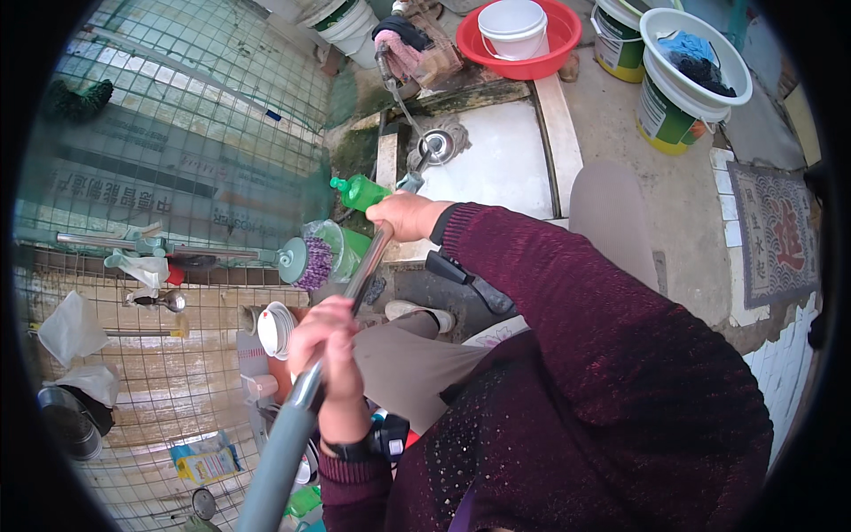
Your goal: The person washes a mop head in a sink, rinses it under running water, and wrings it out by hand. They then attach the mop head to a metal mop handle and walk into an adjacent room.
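A mop with a metal pole [369, 265] and a grey-blue grip [278, 459] slants across the view. My left hand [327, 340] is closed around the pole just above the grip, slightly blurred. Farther down, my right hand [409, 216] grips the same pole. The mop's round metal head [437, 146] lies with its grey strands [459, 130] spread on a white slab [495, 163]. A clear hose [407, 110] from the tap reaches down towards the head. Just beyond my right hand is a green plastic bottle [362, 193]; whether they touch, I cannot tell.
Along the left, a wire grid [199, 372] carries bags, a ladle and another mop with purple strands [315, 263]. A green bin [352, 249] with a plastic liner stands below it. Behind the slab sits a red basin [565, 33] holding a white bucket [513, 30]. Several buckets [671, 113] stand right.
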`<action>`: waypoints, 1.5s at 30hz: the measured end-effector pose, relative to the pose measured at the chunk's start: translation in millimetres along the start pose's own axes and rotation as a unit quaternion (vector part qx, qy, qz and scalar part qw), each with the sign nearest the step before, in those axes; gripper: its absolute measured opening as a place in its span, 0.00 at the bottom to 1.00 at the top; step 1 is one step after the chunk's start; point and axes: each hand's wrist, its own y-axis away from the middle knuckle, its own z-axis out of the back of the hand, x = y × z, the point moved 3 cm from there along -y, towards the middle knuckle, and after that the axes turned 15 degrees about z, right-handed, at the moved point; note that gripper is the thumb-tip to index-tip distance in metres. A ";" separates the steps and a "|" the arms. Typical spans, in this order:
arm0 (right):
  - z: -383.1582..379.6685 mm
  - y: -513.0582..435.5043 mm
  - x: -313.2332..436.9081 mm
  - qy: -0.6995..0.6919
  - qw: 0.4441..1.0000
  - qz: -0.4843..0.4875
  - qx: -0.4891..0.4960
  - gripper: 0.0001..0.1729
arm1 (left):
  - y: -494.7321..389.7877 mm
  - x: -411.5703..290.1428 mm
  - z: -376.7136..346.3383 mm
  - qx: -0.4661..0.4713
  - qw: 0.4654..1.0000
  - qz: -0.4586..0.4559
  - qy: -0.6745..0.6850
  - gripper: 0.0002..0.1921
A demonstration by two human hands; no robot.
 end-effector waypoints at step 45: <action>25.1 81.5 -85.5 0.102 0.992 -0.071 -0.032 0.06 | 4.5 87.3 -27.9 -0.042 0.963 0.110 0.244 0.05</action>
